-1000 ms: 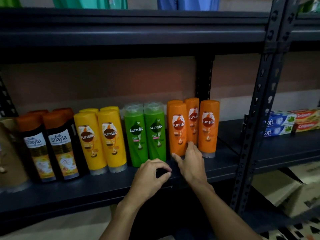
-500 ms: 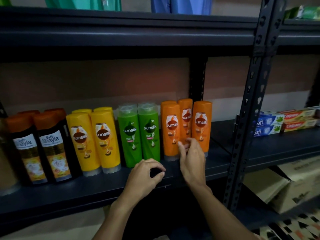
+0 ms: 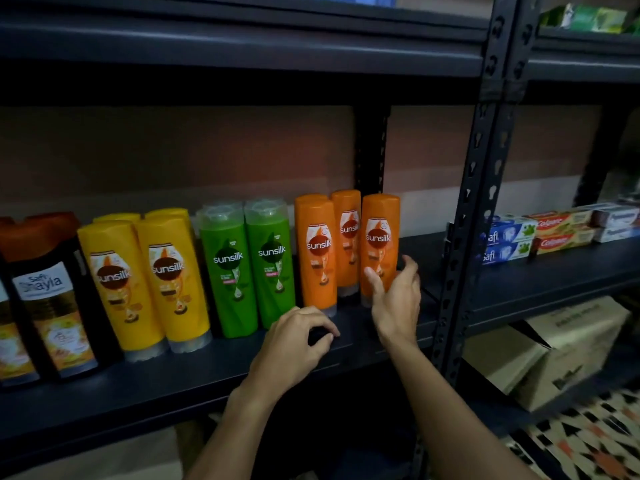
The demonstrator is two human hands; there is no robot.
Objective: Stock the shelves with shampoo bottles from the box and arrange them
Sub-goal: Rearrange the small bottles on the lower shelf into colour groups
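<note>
Presses right hand, fingers wide, against the orange bottle at the row's 3 o'clock end on the shelf; rests left hand, fingers curled and empty, at the shelf's 6 o'clock edge.

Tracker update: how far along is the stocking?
Done: black bottles, yellow bottles and green bottles stand in rows on the shelf. In hand: the right hand reaches around the end orange bottle; the left hand rests curled on the shelf. Left: likely squaring the orange group; what's in the box is hidden.
</note>
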